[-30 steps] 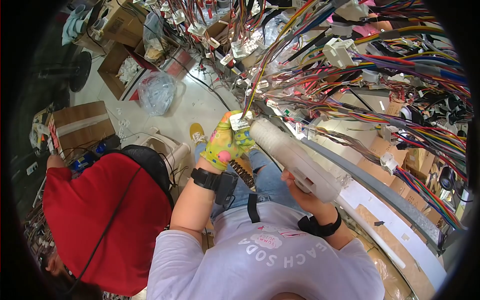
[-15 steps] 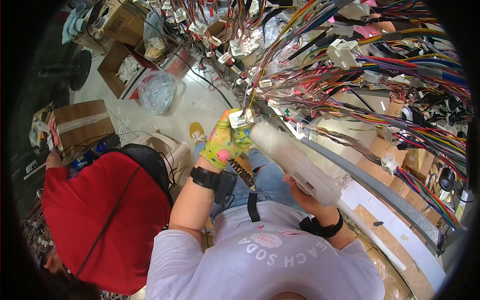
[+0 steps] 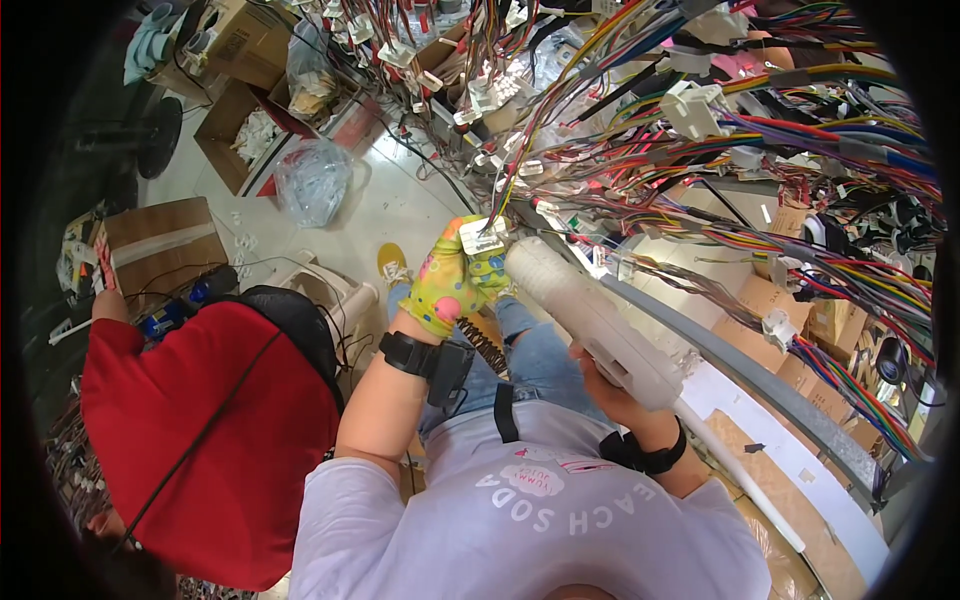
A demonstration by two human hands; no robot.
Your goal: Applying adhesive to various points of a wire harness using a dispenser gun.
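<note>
My left hand (image 3: 447, 285), in a yellow dotted glove, is closed around a white plastic connector (image 3: 482, 236). Thin yellow, red and dark wires (image 3: 512, 180) rise from the connector toward the hanging harnesses. My bare right hand (image 3: 612, 392) grips a bulky whitish glue gun (image 3: 590, 320) from below, its fingers partly hidden by the body. The gun's wide, wrapped-looking front end points at the connector, just right of my glove. From its back end a long white rod (image 3: 745, 470) slopes down to the right.
Bundles of coloured wires (image 3: 800, 140) with white connectors hang across the upper right. A grey metal rail (image 3: 740, 365) runs along my right side. To my left, a person in red (image 3: 200, 440) bends close by. A clear plastic bag (image 3: 313, 184) and an open carton (image 3: 225, 140) lie on the floor.
The front end of the glue gun has shifted slightly right and up. My left hand keeps the connector in nearly the same place.
</note>
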